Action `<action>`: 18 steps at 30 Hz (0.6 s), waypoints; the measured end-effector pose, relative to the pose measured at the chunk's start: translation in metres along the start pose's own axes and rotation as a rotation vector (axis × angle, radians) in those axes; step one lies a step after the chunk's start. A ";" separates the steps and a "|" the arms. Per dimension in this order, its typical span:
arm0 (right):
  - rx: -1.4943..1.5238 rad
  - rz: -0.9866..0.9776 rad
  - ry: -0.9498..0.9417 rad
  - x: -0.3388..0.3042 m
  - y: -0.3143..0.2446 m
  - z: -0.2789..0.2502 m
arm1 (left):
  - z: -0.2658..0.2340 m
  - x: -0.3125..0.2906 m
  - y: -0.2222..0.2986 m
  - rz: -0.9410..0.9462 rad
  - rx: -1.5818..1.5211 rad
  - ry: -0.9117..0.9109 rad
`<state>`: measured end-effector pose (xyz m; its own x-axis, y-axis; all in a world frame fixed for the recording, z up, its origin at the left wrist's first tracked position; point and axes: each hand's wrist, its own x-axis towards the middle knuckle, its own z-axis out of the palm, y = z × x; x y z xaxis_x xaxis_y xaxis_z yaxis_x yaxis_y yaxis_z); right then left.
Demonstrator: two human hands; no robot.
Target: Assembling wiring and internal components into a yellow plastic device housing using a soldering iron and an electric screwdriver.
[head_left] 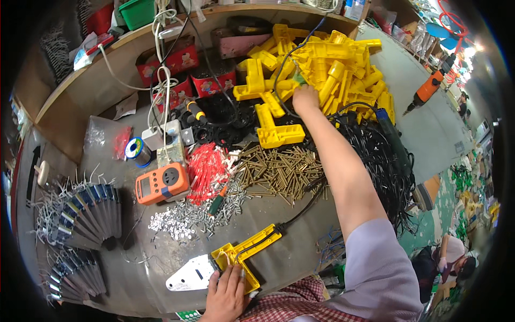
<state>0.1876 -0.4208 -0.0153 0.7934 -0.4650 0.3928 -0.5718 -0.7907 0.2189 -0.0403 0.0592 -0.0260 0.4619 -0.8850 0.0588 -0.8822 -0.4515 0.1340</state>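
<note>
At the near edge of the bench, my left hand (228, 292) is closed on a yellow plastic housing half (257, 242), its fingers lying over the hollow side. A white pointed plate (190, 275) sticks out of the housing to the left. A black cable (303, 210) enters its handle end, and thin wires lie inside. My right arm stretches far forward, and my right hand (306, 101) is at the front of a large heap of yellow housings (335, 67). It touches pieces there, but its fingertips are hidden, so I cannot tell its grip.
Brass-coloured pins (284, 173), red sleeved parts (204, 170) and small screws (228, 201) lie mid-bench, with a screwdriver (217, 201). An orange meter (161, 184) and solder spool (138, 152) stand left. Black cables (370, 155) bunch right; an orange power screwdriver (429, 88) hangs beyond.
</note>
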 end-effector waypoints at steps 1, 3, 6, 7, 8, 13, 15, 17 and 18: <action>-0.001 -0.032 -0.199 -0.003 -0.006 -0.012 | 0.003 0.000 0.000 -0.008 0.010 0.029; 0.084 -0.223 -0.269 -0.017 -0.008 -0.014 | 0.005 -0.002 0.000 -0.018 -0.022 0.014; 0.332 -0.254 0.078 -0.030 0.012 -0.027 | 0.003 -0.003 -0.001 -0.012 0.013 0.030; 0.405 -0.202 0.335 -0.032 0.014 -0.039 | 0.005 -0.004 0.000 -0.013 0.009 0.030; 0.344 -0.063 0.344 -0.032 0.019 -0.055 | 0.006 -0.004 0.001 -0.060 -0.077 0.042; 0.298 0.288 0.145 -0.033 0.035 -0.091 | 0.009 -0.002 0.000 -0.102 -0.123 0.100; 0.302 0.264 0.174 -0.029 0.043 -0.082 | 0.007 -0.001 -0.002 -0.016 0.005 0.060; 0.223 0.085 0.146 -0.024 0.048 -0.055 | 0.003 -0.004 0.001 -0.023 -0.010 0.065; 0.220 -0.002 0.211 -0.029 0.041 -0.046 | 0.003 -0.005 0.002 -0.037 -0.022 0.062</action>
<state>0.1311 -0.4214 0.0234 0.7207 -0.3885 0.5742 -0.4929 -0.8696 0.0304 -0.0447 0.0621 -0.0293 0.4994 -0.8588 0.1142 -0.8625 -0.4806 0.1584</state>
